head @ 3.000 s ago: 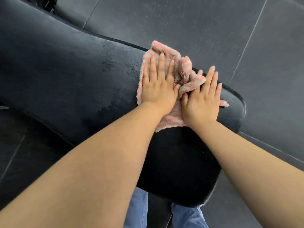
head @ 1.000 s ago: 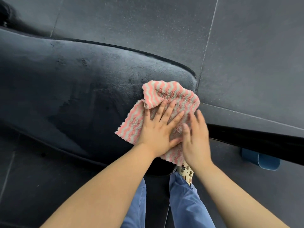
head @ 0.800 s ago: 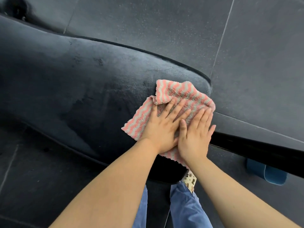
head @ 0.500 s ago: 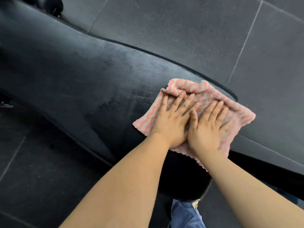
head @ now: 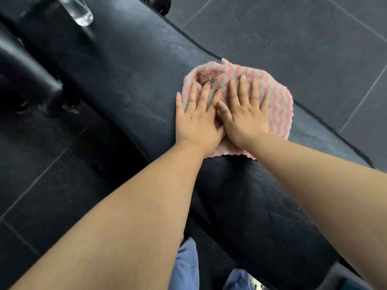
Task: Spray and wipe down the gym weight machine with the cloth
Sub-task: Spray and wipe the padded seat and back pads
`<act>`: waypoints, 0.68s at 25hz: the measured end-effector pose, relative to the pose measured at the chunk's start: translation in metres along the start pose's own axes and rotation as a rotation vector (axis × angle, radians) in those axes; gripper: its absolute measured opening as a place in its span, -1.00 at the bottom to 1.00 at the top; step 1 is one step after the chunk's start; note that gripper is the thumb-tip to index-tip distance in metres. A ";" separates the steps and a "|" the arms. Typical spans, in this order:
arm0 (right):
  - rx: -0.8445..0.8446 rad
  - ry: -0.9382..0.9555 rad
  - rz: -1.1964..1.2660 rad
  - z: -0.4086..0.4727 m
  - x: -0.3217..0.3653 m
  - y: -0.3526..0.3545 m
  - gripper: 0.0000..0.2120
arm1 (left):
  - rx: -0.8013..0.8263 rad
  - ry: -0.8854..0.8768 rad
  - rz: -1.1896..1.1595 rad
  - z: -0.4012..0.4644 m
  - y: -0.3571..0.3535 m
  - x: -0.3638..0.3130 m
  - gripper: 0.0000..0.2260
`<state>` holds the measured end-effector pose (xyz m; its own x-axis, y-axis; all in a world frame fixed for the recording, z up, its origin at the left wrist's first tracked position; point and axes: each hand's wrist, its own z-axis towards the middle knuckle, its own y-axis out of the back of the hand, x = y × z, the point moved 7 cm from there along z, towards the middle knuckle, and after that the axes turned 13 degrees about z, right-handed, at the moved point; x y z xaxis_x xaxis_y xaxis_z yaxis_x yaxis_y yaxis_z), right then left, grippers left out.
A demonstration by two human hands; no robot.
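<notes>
A pink and grey striped cloth [head: 276, 99] lies spread on the black padded bench [head: 125, 65] of the weight machine, near its far edge. My left hand [head: 198, 120] presses flat on the cloth's left part, fingers straight and slightly spread. Beside it my right hand [head: 245, 111] presses flat on the middle of the cloth, its thumb touching my left hand. A clear spray bottle [head: 78, 10] stands on the bench at the top left, only its lower part in view.
Dark rubber floor tiles [head: 303, 38] surround the bench. A black padded roller or post [head: 27, 74] of the machine stands at the left. My blue trouser legs [head: 185, 266] show below the bench's near end.
Both hands slid the cloth along the bench away from its near end toward the middle. The cloth has spread flatter, and the bottle has come into view at the top left.
</notes>
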<state>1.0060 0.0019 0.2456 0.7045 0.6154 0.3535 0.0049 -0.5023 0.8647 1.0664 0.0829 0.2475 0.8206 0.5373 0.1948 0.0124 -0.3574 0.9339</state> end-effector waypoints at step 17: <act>0.124 0.619 -0.244 -0.162 0.027 -0.083 -0.39 | 0.248 0.409 -0.601 -0.230 -0.082 -0.046 -0.31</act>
<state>0.9098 0.1581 0.2413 0.1366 0.9360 0.3245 0.2199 -0.3480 0.9113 0.8961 0.2631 0.2310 0.3564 0.9159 -0.1845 0.5568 -0.0496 0.8292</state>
